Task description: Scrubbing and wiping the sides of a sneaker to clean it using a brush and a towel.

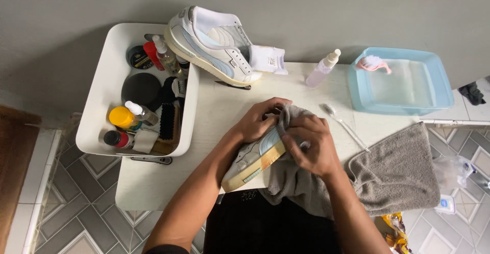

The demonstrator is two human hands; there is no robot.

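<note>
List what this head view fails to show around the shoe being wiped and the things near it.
- Sneaker in hand: heel end hidden in the head view by the grey towel and both hands.
- Right hand: fingertips buried in towel folds, so its grip is unclear.
- Left hand: fingers partly behind the towel.
- White bin: bottle labels too small; lower items overlap.
- Blue tub: water inside cannot be judged.
- Towel's lower edge: hidden by the right forearm.

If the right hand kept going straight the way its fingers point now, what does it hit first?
The right hand points up-left over the grey towel on the held shoe. It would likely meet the left hand first; depth is unclear.
</note>
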